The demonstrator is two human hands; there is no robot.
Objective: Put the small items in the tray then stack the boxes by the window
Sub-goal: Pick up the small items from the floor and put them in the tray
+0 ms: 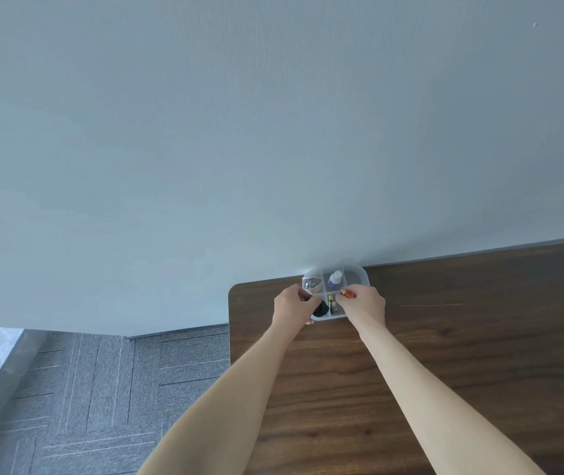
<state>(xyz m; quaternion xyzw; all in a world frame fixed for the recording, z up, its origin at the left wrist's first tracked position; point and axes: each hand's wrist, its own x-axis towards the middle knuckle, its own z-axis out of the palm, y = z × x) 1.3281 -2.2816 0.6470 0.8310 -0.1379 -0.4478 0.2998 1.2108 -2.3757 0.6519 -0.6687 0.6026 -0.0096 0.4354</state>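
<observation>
left hand point(292, 305): arm outstretched, fingers curled on clear divided tray point(359, 274) rim | right hand point(366, 305): outstretched, pinching orange-red lighter point(348, 293) over tray

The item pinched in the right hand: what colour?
Orange-red, seen in the head view.

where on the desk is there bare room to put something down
The dark wooden desk is bare to the right of the right hand, up to the wall, and between the two forearms. It is crowded at the far left corner, where the clear plastic divided tray sits with the left hand at it.
</observation>
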